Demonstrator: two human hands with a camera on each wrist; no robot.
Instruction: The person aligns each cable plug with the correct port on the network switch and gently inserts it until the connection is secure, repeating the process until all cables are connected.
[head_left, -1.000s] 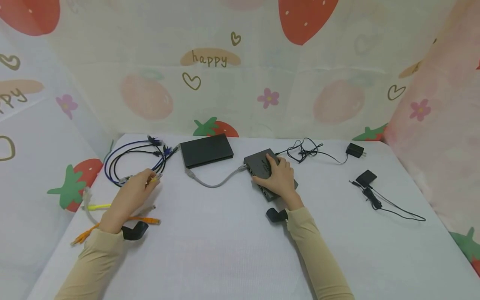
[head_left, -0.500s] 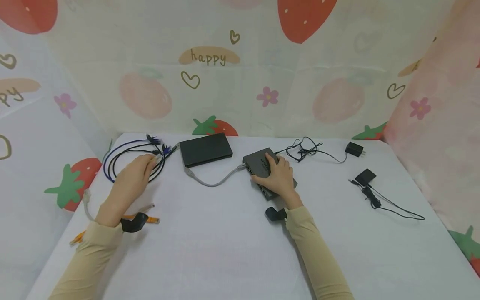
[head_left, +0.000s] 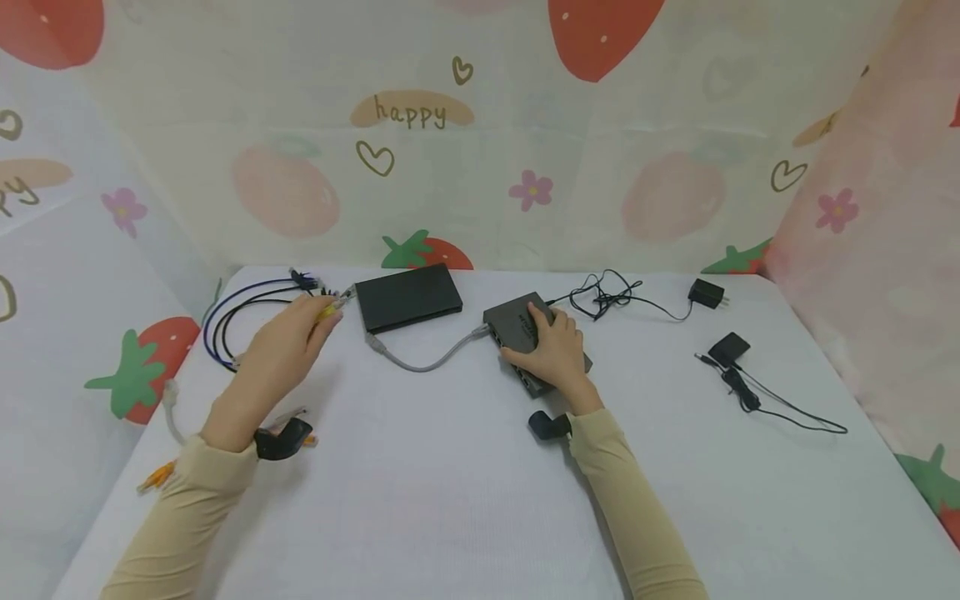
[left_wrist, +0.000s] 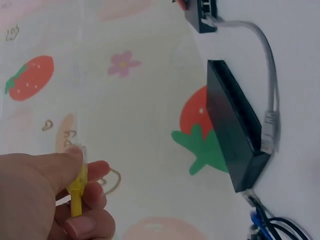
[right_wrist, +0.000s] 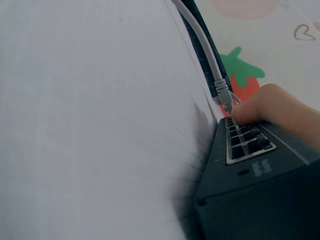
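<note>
My left hand [head_left: 273, 358] is raised left of the flat black box [head_left: 408, 298], pinching the clear-tipped plug of a yellow network cable [left_wrist: 77, 186] between thumb and fingers. The rest of that cable is hidden behind the hand. My right hand [head_left: 557, 354] grips a dark grey network switch [head_left: 513, 323] on the table, its thumb over the edge with the row of ports [right_wrist: 245, 142]. A short grey network cable [head_left: 427, 368] runs from a port of this switch to the near left corner of the black box.
Coiled black and blue cables [head_left: 213, 329] lie at the back left, some reaching the black box. Orange cable ends [head_left: 156, 477] and a grey plug [head_left: 170, 392] show around the left forearm. At right are a plugged-in power adapter [head_left: 707, 292] and a second adapter [head_left: 730, 350] with its cord.
My left hand has moved away from me and to the right with the yellow plug, closer to the black box. My right hand stays on the switch.
</note>
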